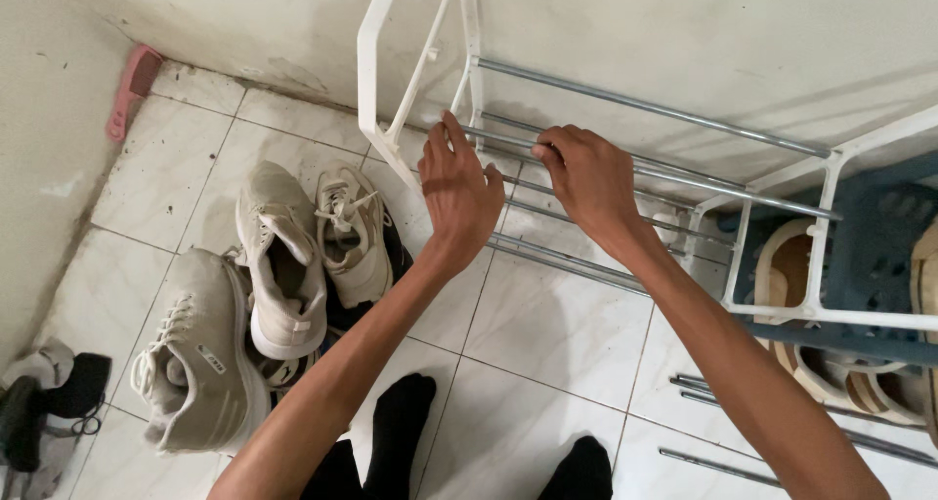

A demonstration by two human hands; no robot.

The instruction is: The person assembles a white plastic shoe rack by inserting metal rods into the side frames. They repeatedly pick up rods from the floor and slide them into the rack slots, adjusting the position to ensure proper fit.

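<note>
Item: our left hand spread against the white rack frame; right hand pinching a steel rod. Risk: rod slips its socket, frame topples onto sneakers.

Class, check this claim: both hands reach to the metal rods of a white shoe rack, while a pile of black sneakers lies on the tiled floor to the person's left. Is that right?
Not quite. The head view shows the sneakers are beige, not black. The rest holds: the left hand and right hand reach to the metal rods of the white shoe rack, and the sneakers lie on the tiled floor to the person's left.
</note>
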